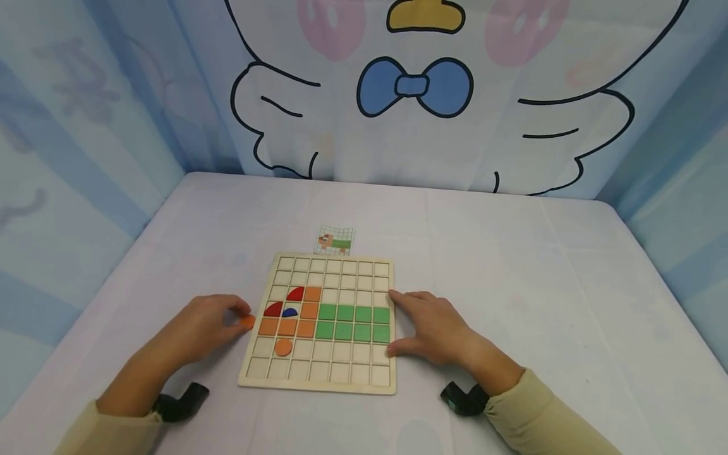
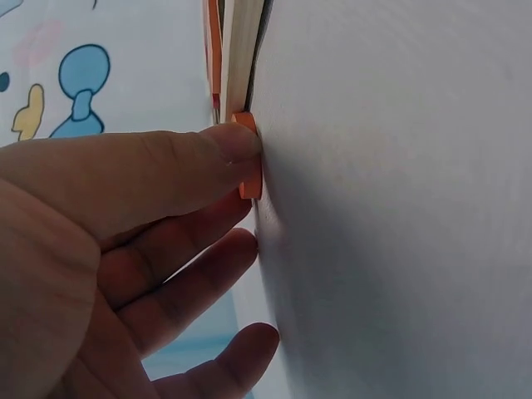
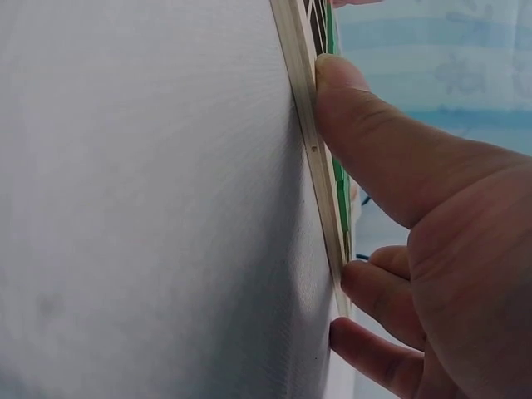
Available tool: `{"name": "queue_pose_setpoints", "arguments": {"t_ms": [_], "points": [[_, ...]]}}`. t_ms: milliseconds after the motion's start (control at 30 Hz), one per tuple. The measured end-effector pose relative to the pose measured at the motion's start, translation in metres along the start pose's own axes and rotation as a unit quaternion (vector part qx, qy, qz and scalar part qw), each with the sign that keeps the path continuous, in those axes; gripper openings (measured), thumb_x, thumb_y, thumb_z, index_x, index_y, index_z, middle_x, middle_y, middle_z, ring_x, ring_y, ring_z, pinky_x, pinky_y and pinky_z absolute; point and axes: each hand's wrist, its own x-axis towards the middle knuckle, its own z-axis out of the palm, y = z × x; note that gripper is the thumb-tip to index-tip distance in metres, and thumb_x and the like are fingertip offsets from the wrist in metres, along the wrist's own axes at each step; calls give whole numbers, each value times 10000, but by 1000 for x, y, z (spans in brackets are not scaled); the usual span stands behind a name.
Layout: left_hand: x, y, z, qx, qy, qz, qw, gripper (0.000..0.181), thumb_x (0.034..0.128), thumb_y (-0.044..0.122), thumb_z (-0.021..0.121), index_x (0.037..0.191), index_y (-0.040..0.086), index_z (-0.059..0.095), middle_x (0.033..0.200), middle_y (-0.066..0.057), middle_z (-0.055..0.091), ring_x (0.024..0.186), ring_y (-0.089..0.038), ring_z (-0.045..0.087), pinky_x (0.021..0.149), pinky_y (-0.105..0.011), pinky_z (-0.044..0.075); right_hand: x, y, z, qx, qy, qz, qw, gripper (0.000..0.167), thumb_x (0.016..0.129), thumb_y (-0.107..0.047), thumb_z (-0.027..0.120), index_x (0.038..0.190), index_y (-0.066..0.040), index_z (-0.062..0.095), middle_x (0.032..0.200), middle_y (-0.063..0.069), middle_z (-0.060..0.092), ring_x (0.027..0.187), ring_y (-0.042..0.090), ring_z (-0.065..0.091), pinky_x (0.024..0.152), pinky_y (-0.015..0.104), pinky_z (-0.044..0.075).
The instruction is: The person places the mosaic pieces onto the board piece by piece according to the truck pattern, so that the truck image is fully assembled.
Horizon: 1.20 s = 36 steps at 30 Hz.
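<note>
A wooden grid board [image 1: 318, 385] lies flat on the table. At its left edge my left hand [image 1: 207, 325] pinches a thin orange piece [image 2: 251, 184] between thumb and fingers. This piece is low by the tabletop, seen edge-on in the left wrist view, so its shape is hard to tell. My right hand [image 1: 432, 328] rests against the board's right edge, thumb and fingers spread along it. On the grid lie orange squares [image 1: 287, 327], green squares [image 1: 354, 322], red quarter-circles [image 1: 273, 309], a blue half-circle [image 1: 290, 312] and an orange disc [image 1: 284, 347].
A small pattern card [image 1: 334, 240] with a gridded picture touches or nearly touches the board's far edge. Black wrist-worn devices [image 1: 182, 402] sit below both hands. A patterned curtain [image 1: 415, 145] hangs behind the pale tabletop [image 1: 512, 265].
</note>
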Motion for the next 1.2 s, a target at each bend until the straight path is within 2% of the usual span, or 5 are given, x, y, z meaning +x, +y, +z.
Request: {"name": "queue_pose_setpoints", "arguments": {"t_ms": [433,700,900,1200], "points": [[2,-1,2,40,41,204,9998,232,847,119,802,1044,41,707,1025,-75,693,1009,-319,614,910,-537,503,0,0,0,-6,-13,8,10000,922,788,-509,811,1474,-5,457,1357,162,586,1285,343,502,985,557,422],[3,0,0,144,5,131,9998,240,848,130,801,1044,33,703,1002,-67,690,977,-303,612,900,-524,512,0,0,0,24,-21,15,10000,916,790,-496,813,1476,-6,454,1364,165,580,1291,346,497,989,560,418],[1,1,-4,316,131,104,9994,252,850,145,796,1037,9,698,980,-87,685,958,-321,611,879,-523,517,0,0,0,1,-40,-3,10000,927,791,-528,802,1478,-12,453,1366,162,578,1287,348,499,981,567,420],[-4,6,-12,116,324,271,9990,289,851,171,808,1077,30,697,1037,-104,683,997,-339,591,895,-543,508,0,3,0,69,-55,-67,9999,925,789,-495,816,1486,-14,444,1377,160,569,1301,350,484,990,575,407]]}}
